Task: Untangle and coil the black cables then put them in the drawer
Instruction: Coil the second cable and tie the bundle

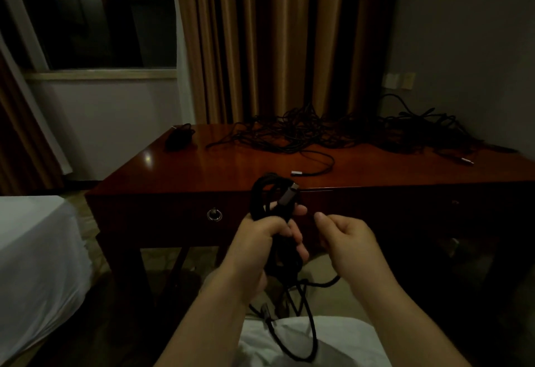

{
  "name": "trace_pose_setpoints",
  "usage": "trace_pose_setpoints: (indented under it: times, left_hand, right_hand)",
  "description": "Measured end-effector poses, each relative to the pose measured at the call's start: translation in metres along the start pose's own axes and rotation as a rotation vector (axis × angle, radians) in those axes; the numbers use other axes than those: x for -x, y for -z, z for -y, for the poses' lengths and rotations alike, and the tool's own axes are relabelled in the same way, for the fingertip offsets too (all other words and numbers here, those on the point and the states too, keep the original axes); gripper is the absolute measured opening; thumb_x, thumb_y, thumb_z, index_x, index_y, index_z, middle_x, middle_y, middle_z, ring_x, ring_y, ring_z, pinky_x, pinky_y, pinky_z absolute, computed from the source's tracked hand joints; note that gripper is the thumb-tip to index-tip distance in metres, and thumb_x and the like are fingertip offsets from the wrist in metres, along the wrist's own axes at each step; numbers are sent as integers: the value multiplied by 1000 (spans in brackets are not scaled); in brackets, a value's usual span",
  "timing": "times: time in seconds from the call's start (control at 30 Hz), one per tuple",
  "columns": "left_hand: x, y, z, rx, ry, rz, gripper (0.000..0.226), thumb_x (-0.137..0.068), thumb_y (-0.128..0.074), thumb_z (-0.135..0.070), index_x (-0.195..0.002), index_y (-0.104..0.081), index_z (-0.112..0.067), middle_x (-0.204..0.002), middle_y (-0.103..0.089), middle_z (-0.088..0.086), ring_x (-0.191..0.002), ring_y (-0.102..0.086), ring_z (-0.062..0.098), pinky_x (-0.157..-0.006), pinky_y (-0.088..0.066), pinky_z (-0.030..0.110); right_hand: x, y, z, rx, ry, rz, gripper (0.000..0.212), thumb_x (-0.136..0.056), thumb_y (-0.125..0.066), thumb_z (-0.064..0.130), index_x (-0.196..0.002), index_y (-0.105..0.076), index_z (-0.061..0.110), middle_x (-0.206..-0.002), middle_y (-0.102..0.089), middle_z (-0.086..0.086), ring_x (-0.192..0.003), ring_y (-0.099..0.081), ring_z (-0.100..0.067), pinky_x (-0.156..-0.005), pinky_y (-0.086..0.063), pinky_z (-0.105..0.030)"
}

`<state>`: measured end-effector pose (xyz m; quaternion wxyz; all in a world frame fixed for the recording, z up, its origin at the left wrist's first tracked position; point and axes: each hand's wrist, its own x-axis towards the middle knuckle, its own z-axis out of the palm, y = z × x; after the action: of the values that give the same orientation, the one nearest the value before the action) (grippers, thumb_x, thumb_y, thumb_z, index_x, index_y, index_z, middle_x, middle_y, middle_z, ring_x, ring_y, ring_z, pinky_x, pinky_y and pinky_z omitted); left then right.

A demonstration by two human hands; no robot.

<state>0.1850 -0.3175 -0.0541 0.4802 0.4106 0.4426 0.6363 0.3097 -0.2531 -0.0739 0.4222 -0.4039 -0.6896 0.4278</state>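
My left hand (pixel 267 235) grips a coiled black cable (pixel 265 193) in front of the desk, its loops standing up above my fist and a grey plug (pixel 288 194) sticking out at the top. The cable's loose tail (pixel 307 317) hangs down onto my lap. My right hand (pixel 346 235) is just right of the coil with fingers curled; whether it pinches a strand I cannot tell. A big tangle of black cables (pixel 318 131) lies along the back of the wooden desk (pixel 231 164). The drawer front with a ring pull (pixel 214 215) is closed.
A small coiled black bundle (pixel 179 135) sits on the desk's far left corner. A loose cable with a silver plug (pixel 296 173) lies mid-desk. A white-sheeted bed (pixel 34 251) is to the left; curtains (pixel 275 39) and a window are behind.
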Motion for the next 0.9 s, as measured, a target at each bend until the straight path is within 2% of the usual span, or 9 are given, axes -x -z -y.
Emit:
trace_pose_setpoints:
  times: [0.13,0.27,0.37,0.47,0.53,0.63,0.7,0.77,0.9]
  left_hand:
    - [-4,3,1,23,37,-58,19,-94,-44,-2,-102,-61,-4,-61,-53,6,-49,-57,19,-53,-49,29]
    - [-5,8,4,-31,111,-72,15,-94,-52,-14,-84,-62,-8,-65,-52,4,-57,-56,15,-58,-47,27]
    - [-9,11,0,-50,96,-203,13,-91,-57,-21,-81,-61,-15,-74,-59,4,-75,-59,18,-72,-48,34]
    - [-13,20,-16,213,-13,-245,20,-89,-53,-24,-74,-57,-13,-71,-67,1,-83,-67,21,-86,-46,42]
    - [-14,20,-26,437,-80,-260,26,-95,-48,-23,-72,-52,-12,-60,-62,0,-68,-69,17,-79,-52,37]
    - [-21,20,-33,510,-234,-485,27,-98,-48,-22,-73,-52,-13,-50,-57,-4,-51,-62,12,-62,-52,31]
    - [-27,33,-37,247,-377,-693,24,-98,-49,-23,-76,-54,-15,-50,-59,-6,-53,-61,10,-65,-51,32]
    - [-32,50,-31,-136,-398,-813,19,-98,-50,-24,-79,-54,-24,-60,-62,-1,-60,-60,12,-70,-50,36]
    - [-31,47,10,-693,-125,-506,5,-90,-56,-24,-88,-57,-27,-76,-61,4,-72,-60,23,-70,-51,42]
  right_hand:
    - [4,-1,1,-10,-113,131,51,-96,-48,29,-46,-47,21,-38,-34,11,-32,-28,-2,-43,-24,-22]
    - [7,-8,5,-39,-178,222,44,-97,-48,25,-54,-48,16,-37,-36,11,-29,-30,-1,-36,-24,-13]
    - [8,-9,4,-167,-202,256,38,-97,-46,25,-61,-50,13,-41,-38,11,-35,-33,-3,-42,-26,-19]
    - [11,-11,-4,-220,-202,313,34,-97,-43,26,-70,-49,7,-48,-34,3,-44,-28,-11,-48,-23,-26]
    - [14,-14,-5,-147,-145,378,34,-98,-42,27,-74,-52,6,-51,-36,2,-46,-32,-11,-49,-27,-24]
    - [19,-16,3,199,-17,448,40,-99,-39,35,-73,-57,11,-47,-41,10,-42,-39,-2,-46,-30,-12]
    - [23,-15,9,453,64,528,40,-98,-39,43,-68,-57,24,-47,-44,10,-42,-42,-1,-43,-30,-14]
    - [26,-13,16,558,143,596,34,-96,-44,43,-66,-52,28,-51,-48,12,-48,-44,-2,-45,-30,-16]
    - [20,-2,40,498,258,498,24,-95,-52,30,-72,-56,31,-69,-57,11,-64,-52,-4,-59,-40,-20]
